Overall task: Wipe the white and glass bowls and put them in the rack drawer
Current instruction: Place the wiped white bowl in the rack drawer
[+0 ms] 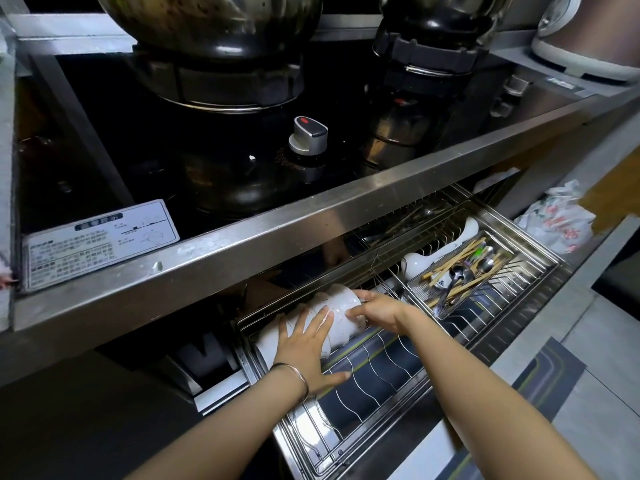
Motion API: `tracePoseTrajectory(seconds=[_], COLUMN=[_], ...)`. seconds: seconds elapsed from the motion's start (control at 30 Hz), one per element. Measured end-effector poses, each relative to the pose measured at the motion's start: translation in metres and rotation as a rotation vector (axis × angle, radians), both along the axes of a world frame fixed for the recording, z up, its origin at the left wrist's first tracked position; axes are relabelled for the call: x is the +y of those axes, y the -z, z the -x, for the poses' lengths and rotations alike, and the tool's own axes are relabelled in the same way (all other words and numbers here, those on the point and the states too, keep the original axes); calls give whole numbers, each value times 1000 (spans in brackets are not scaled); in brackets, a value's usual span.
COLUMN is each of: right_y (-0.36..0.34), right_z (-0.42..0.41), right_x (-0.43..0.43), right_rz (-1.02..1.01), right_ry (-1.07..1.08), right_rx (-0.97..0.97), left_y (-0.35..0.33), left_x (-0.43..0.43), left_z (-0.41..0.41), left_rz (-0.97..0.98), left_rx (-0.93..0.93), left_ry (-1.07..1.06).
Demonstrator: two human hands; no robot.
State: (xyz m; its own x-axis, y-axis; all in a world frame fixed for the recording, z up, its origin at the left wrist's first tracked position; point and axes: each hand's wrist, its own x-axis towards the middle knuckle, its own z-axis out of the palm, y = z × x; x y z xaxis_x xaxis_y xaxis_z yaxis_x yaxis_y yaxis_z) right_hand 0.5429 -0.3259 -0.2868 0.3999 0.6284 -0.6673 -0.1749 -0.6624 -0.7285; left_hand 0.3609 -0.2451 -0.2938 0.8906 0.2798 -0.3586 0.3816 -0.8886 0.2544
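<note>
While both arms reached down into the open rack drawer, the left hand, a thin bracelet on its wrist, lay flat with its fingers spread and straight against a row of white bowls. The bowls rested on their sides, nested together, in the wire slots at the drawer's left end. The right hand had its fingers curled around the rim of the rightmost bowl, grasping it. Just beyond, to the right, a mesh cutlery basket held wooden chopsticks and metal spoons. A crumpled plastic bag with red print too blurred to read lay past the drawer's right end. Above the steel counter edge, a white label bore a diagram and small lines of illegible writing. Farther back stood a silver knob with a red mark, then a large pot.
</note>
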Motion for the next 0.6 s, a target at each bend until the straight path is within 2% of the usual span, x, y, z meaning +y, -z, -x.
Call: tracePoseTrajectory(seconds=[0.13, 0.3, 0.43, 0.6], right_y=[-7, -29, -64, -132], right_z=[2, 13, 32, 86], right_x=[-1, -11, -31, -61], right_rz=[54, 157, 19, -259], right_ry=[-34, -182, -129, 7], right_rx=[-101, -440, -601, -685], left_y=[-3, -23, -62, -140], left_x=[3, -3, -7, -7], left_z=[0, 5, 18, 58], left_rz=[-15, -25, -12, 34], left_rx=[1, -63, -222, -518], left_ry=[22, 79, 123, 194])
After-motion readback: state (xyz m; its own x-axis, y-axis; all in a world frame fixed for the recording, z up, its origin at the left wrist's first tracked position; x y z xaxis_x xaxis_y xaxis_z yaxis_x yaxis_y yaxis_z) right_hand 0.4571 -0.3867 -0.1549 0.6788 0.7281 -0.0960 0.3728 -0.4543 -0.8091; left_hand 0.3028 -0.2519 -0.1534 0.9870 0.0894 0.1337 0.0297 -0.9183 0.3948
